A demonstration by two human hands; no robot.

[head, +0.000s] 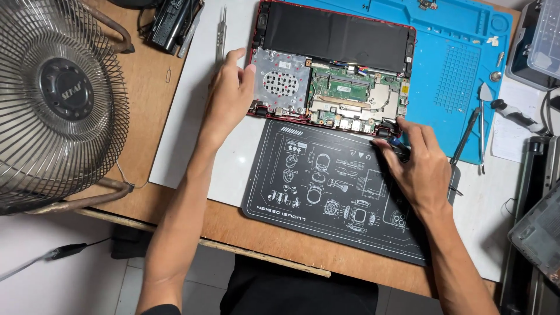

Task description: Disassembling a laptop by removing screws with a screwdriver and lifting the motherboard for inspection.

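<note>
Opened laptop (332, 64), red-edged, upper centre of frame: black battery above, green board and silver plate below. Left hand (230, 96) open, fingers resting on its left edge. Right hand (417, 169) closed around a small tool at laptop's lower right corner. Blue mat (466, 76) underneath holds loose screws.

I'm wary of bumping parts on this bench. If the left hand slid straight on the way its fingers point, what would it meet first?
The left hand already rests at the opened laptop's left edge, fingers pointing up and slightly right. Going on, it would likely cross the perforated metal plate first, though height above it is unclear.
</note>
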